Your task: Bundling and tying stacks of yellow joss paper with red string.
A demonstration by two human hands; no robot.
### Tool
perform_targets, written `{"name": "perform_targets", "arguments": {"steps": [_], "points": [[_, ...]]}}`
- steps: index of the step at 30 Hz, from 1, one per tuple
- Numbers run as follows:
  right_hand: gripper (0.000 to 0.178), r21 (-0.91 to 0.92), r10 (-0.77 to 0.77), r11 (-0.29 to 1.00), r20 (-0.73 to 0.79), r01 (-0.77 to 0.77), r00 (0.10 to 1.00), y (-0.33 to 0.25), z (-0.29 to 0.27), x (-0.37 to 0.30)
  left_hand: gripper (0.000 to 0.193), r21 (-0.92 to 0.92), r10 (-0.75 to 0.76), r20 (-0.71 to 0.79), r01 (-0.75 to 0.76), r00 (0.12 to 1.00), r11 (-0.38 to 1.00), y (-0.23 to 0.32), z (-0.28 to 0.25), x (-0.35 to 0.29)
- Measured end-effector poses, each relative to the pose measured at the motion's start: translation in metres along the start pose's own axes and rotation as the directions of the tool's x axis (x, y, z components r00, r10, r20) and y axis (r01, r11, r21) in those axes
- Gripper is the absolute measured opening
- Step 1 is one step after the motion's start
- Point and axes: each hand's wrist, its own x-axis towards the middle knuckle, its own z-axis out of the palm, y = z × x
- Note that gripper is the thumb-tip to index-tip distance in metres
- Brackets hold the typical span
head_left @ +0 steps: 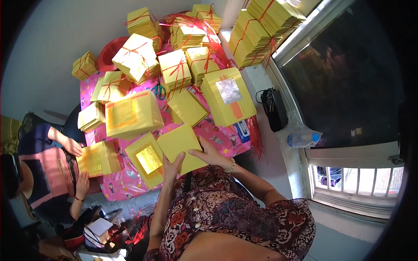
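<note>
A stack of plain yellow paper sheets [179,142] is held between my two hands at the table's near edge. My left hand [172,165] grips its lower left corner, thumb up along the side. On the right edge, my right hand [210,154] closes with its thumb on the top sheet and its fingers along the side, partly hidden. Just left of it, partly under my left hand, lies yellow paper with a gold foil square [149,159]. Another plain yellow stack [188,107] lies beyond, beside a larger stack with a silver foil square [229,96].
A co-worker's hands [76,148] hold a yellow stack [98,159] at the left. Tied yellow bundles [175,69], a red bowl [109,54], scissors [158,90] and red strings [217,45] cover the pink tablecloth [220,138]. A bottle [302,139] stands by the window.
</note>
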Motion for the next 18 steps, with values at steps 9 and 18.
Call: {"name": "perform_targets", "arguments": {"steps": [9,18], "points": [[0.048,0.211,0.031,0.976,0.136,-0.059,0.990,-0.046,-0.023,0.007,0.054,-0.361,-0.201,0.145,0.241,0.969,0.901,0.001,0.001,0.019],[0.060,0.224,0.050,0.968,0.277,-0.115,0.959,-0.074,-0.016,0.010,0.076,-0.659,-0.040,0.543,0.455,0.839,0.600,0.008,0.002,0.026]]}}
